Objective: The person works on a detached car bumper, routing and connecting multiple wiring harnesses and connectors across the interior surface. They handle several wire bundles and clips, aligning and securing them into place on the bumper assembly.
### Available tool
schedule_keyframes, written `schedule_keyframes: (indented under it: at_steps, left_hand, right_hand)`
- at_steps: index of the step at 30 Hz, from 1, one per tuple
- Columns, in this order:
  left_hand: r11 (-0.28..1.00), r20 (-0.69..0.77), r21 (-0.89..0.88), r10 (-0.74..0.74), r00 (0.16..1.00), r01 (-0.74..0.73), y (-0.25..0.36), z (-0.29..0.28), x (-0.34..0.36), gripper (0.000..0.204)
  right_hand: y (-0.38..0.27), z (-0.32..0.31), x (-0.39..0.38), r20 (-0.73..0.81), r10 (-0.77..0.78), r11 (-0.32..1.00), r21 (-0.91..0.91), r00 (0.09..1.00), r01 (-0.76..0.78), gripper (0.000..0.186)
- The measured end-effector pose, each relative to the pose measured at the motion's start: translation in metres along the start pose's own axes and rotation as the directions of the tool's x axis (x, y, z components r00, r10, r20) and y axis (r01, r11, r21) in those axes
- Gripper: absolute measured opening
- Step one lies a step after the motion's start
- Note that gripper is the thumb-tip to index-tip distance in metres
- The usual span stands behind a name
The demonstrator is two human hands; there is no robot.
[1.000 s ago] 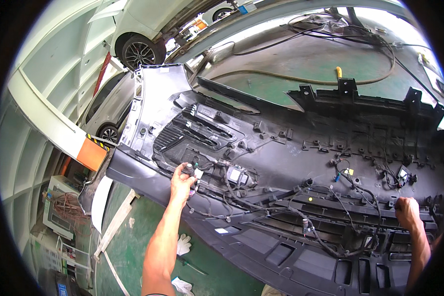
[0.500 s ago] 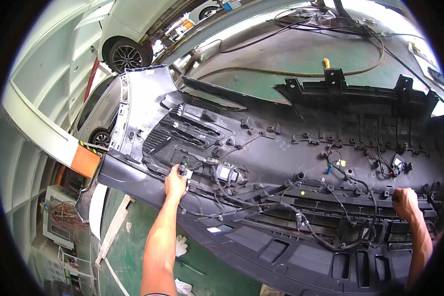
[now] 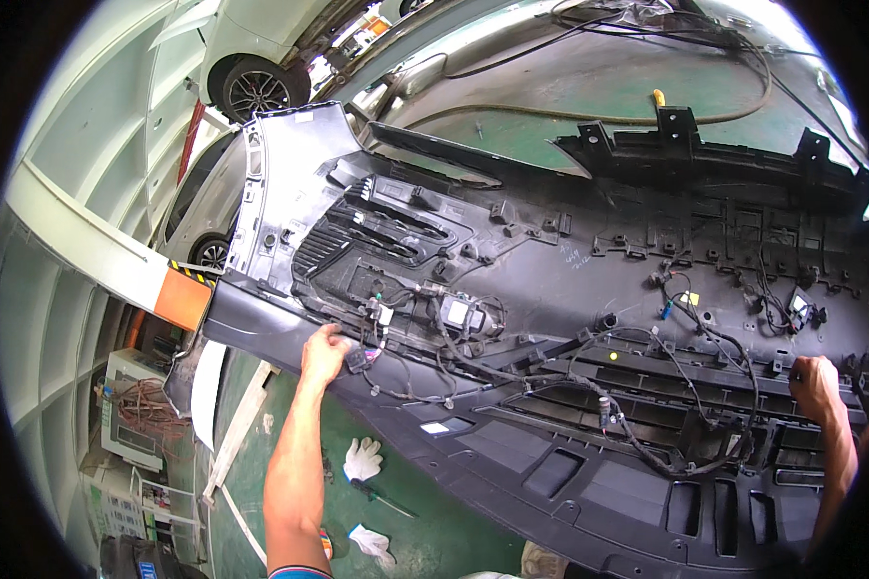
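Black plastic bumper cover [image 3: 550, 280] lies inner side up before us, our left hand [image 3: 324, 355] half-curled beside a wiring connector [image 3: 359, 361], our right hand [image 3: 817, 388] fisted near the cover's right end, any grip indiscernible.

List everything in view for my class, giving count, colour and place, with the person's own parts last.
Vehicle panel: one, black, centre to right
Wiring: several runs, mostly black, across the panel
Module: one, black with white label, panel's left half
Connector: one, dark, panel's near-left edge
Floor: one, green, below and beyond the panel
Gloves: two, white, floor below
Slim tool: one, dark, between gloves
Cars: two clear, white and silver-grey, upper left
Hose: one, brownish, beyond the panel
Beam: one, white with orange end, left
Left hand: one, bare, beside the connector
Right hand: one, bare, curled, panel's right side
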State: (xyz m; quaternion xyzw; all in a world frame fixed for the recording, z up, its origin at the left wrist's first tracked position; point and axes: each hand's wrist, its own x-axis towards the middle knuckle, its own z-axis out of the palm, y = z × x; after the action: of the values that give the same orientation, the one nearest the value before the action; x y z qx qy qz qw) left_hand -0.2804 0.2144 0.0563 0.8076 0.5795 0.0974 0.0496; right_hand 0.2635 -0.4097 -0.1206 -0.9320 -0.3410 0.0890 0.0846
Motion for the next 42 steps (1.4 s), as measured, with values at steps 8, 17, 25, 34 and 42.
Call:
schedule_keyframes:
  at_steps: [8, 17, 25, 34, 42]
  left_hand:
    - [0.979, 0.110, 0.203, -0.055, 0.992, 0.031, 0.018, 0.007, -0.007, 0.054]
    - [0.920, 0.175, 0.389, -0.018, 0.984, -0.053, 0.029, 0.012, -0.016, 0.057]
    - [0.882, 0.212, 0.467, -0.040, 0.976, -0.065, 0.033, 0.019, -0.014, 0.062]
    - [0.861, 0.236, 0.503, -0.052, 0.970, -0.076, 0.034, 0.029, -0.014, 0.056]
    - [0.858, 0.226, 0.508, -0.046, 0.973, -0.078, 0.035, 0.029, -0.016, 0.057]
  right_hand:
    - [0.003, 0.000, -0.003, 0.016, -0.048, 0.994, -0.100, 0.999, 0.049, 0.012]
    - [0.003, -0.006, -0.008, 0.024, -0.111, 0.994, 0.004, 0.994, 0.111, 0.014]
    - [0.002, -0.005, -0.007, 0.040, -0.119, 0.992, 0.044, 0.992, 0.117, 0.013]
    - [0.009, 0.000, -0.006, 0.042, -0.164, 0.986, 0.034, 0.986, 0.162, 0.016]
    - [-0.009, -0.019, -0.010, 0.130, -0.048, 0.998, -0.032, 0.990, 0.052, 0.017]
